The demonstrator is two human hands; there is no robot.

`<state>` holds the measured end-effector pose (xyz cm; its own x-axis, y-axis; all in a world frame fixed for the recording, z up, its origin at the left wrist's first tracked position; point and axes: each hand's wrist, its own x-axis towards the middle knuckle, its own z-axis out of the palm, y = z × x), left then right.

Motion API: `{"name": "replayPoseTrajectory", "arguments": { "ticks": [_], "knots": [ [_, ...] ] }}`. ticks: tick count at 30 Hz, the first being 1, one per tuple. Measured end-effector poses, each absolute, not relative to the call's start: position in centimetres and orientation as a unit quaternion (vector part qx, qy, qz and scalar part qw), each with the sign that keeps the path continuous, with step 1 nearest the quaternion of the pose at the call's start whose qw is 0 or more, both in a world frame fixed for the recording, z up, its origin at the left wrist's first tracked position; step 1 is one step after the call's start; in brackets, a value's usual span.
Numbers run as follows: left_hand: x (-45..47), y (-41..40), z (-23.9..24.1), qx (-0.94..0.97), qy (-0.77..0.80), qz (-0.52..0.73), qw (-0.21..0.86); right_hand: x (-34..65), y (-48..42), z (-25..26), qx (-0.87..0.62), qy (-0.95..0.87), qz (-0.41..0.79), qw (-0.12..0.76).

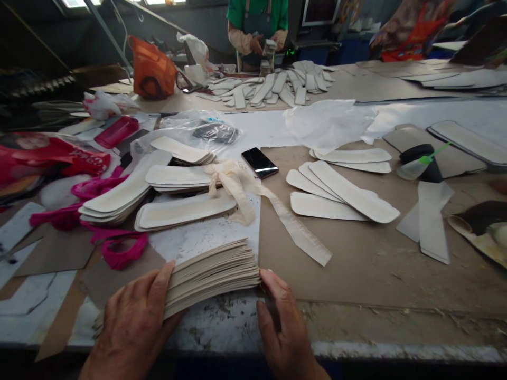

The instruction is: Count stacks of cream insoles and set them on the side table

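The stack of pale strips (212, 277) sits on edge at the near side of the table, right in front of me, its layered edges turned upward and slightly spread toward the right end. My left hand (137, 311) is wrapped over its nine o'clock end, clamped on it, with the thumb out of sight. My right hand (283, 316) is at the three o'clock end: the index fingertip meets the corner of the stack, while the thumb stands apart from the fingers, so this hand has no clamp on it.

Taking the stack as centre, a flat pile of strips (186, 211) lies near at eleven o'clock, with a taller curved pile (122, 195) beyond it toward ten. Magenta straps (124, 250) lie near, also at ten. At one o'clock a dark phone (260, 162) lies beside a peach fabric band (299, 227), which trails over a brown sheet (336, 274) toward two o'clock. On that sheet, at two, are fanned strips (348, 195).

Farther off, an orange bag (152, 68) stands at eleven, and a loose heap of strips (273, 87) spreads around half past twelve, just in front of a co-worker in green (257, 26), who holds something grey.
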<state>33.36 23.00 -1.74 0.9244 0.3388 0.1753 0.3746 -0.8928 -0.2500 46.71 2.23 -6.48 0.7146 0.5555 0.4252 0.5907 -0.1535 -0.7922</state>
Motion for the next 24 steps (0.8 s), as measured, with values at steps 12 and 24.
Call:
{"name": "replayPoseTrajectory", "arguments": {
  "ticks": [12,24],
  "knots": [
    [32.8,23.5,-2.1,-0.973,-0.178,-0.050,0.139,46.7,2.4,-6.6,-0.748,-0.363,0.010,0.556],
    [33.1,22.6,-0.6,-0.974,-0.195,-0.016,0.112,46.0,1.9,-5.6,-0.749,-0.332,0.043,0.572]
  ]
}}
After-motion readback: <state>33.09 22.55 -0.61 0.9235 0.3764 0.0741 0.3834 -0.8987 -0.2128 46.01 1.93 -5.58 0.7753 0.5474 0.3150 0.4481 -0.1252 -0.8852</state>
